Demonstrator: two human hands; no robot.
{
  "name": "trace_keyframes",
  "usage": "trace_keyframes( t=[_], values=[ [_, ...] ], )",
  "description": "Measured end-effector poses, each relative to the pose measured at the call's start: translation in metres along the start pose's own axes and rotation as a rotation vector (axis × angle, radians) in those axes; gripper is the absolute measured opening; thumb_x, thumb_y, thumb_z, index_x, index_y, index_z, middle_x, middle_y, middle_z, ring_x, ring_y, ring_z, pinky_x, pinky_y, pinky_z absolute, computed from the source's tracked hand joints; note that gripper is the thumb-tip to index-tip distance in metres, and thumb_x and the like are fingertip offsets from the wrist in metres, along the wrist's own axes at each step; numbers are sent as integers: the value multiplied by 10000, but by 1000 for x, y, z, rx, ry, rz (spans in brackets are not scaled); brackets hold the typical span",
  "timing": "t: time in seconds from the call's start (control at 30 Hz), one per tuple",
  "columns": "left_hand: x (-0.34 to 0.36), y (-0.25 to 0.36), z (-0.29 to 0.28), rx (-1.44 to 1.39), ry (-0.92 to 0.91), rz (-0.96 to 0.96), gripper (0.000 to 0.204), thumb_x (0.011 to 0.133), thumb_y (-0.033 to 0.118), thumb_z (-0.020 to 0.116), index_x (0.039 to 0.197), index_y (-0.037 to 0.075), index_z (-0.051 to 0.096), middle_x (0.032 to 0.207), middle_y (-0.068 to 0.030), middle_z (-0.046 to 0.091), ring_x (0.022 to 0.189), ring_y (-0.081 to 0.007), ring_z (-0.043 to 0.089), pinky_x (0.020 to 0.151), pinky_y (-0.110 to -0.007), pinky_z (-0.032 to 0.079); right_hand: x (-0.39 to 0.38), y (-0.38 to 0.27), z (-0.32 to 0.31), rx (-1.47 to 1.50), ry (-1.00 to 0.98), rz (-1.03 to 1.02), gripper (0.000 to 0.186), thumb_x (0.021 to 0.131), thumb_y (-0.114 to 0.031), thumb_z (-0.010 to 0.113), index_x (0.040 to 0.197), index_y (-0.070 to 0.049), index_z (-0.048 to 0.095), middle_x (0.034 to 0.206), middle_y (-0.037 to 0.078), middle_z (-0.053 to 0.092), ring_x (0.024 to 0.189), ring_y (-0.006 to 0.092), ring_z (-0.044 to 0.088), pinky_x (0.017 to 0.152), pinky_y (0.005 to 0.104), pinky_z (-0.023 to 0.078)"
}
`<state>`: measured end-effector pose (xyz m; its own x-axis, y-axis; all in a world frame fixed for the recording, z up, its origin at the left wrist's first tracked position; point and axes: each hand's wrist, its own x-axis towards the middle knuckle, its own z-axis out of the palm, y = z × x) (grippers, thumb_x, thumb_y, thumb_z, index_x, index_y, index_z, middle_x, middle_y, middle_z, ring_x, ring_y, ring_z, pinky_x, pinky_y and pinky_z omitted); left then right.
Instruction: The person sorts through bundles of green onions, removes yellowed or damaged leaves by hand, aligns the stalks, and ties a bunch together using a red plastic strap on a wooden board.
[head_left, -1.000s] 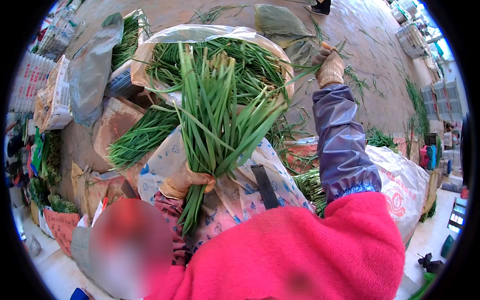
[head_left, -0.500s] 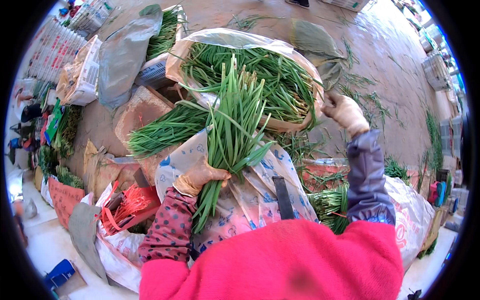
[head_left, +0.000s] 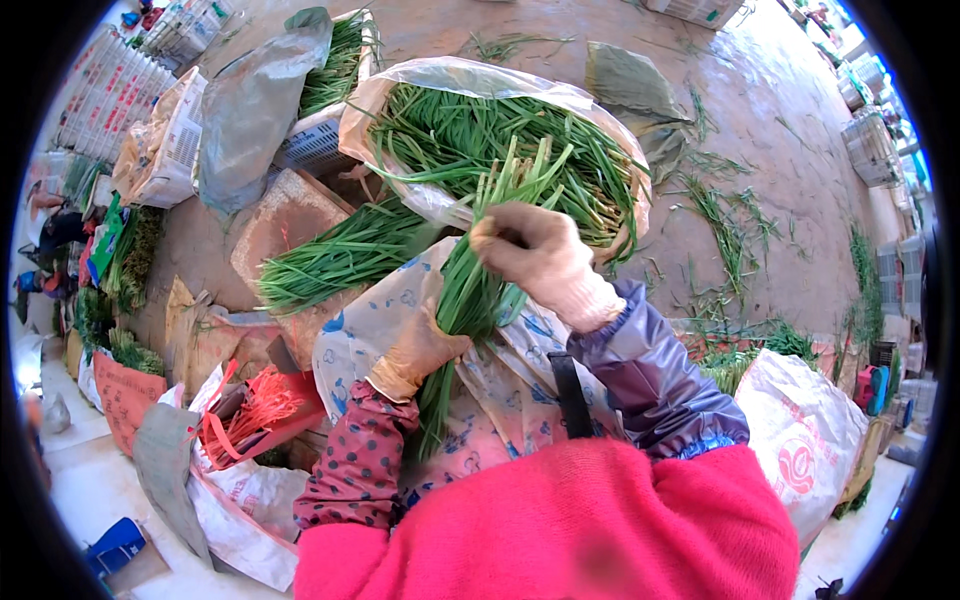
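My left hand, in a tan glove, is closed round a bunch of long green leafy stems, their pale cut ends upward. My right hand, in a glove with a pale knitted cuff, is curled at the upper part of that bunch; what its fingers grip is hidden. Beneath the bunch is a blue-printed plastic sheet over my lap, with a black strap. Ahead stands a large plastic-lined container full of the same greens, and a loose pile of greens lies left of it.
White crates and grey sacks stand upper left. A red box of red ties sits lower left. A white woven sack is at right. Scattered leaves lie on the floor. People and stacked goods line the far left edge.
My right hand has come down and inward from the right, beside the large container, onto the upper part of the held bunch. The bunch looks narrower, and the view has shifted slightly.
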<state>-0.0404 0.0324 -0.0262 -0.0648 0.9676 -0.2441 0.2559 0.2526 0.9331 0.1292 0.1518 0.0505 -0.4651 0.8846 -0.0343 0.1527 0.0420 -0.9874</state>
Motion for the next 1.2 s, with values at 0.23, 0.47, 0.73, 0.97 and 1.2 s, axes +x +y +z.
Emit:
trace_keyframes(
  t=[0.23, 0.47, 0.73, 0.97, 1.2],
  values=[
    [1, 16, -11, 176, -162, -70, 873, 695, 93, 649, 1458, 14, 232, 1415, -258, 382, 1305, -367, 403, 1036, -314, 369, -18, 36, -145, 299, 748, -127, 130, 886, -220, 631, 875, -96, 666, 633, -24, 560, 498, 58, 437, 454, 230, 346],
    [0, -5, 4, 518, 14, 96, 930, 735, -20, 573, 1511, 209, 115, 1137, -271, 589, 947, -441, 607, 763, -441, 492, -47, 8, -182, -866, 726, 152, 262, 864, -87, 630, 1117, -19, 629, 939, 86, 681, 736, 133, 640, 650, 257, 525],
    [-6, 9, 12, 735, 83, 161, 958, 729, -42, 563, 1514, 221, 83, 1236, -297, 511, 859, -459, 615, 687, -469, 496, -11, -2, -75, -1089, 219, -251, 393, 757, -385, 727, 978, -63, 686, 1240, 192, 574, 1192, 330, 516, 972, 425, 425],
    [-14, 6, 24, 991, 106, 151, 961, 750, -65, 534, 1517, 166, 4, 1151, -288, 543, 674, -381, 629, 568, -434, 503, 19, 65, -50, -1142, -65, 342, 261, 827, -318, 640, 1007, -134, 687, 995, 101, 679, 959, 301, 636, 820, 413, 498],
    [-9, 7, 39, 1207, 116, 125, 917, 766, -67, 530, 1508, 87, 13, 911, -194, 555, 545, -263, 615, 461, -377, 501, -11, 66, -129, -635, 460, 349, 221, 866, -277, 610, 980, -106, 691, 862, 139, 686, 812, 313, 657, 742, 378, 511]
  ],
)
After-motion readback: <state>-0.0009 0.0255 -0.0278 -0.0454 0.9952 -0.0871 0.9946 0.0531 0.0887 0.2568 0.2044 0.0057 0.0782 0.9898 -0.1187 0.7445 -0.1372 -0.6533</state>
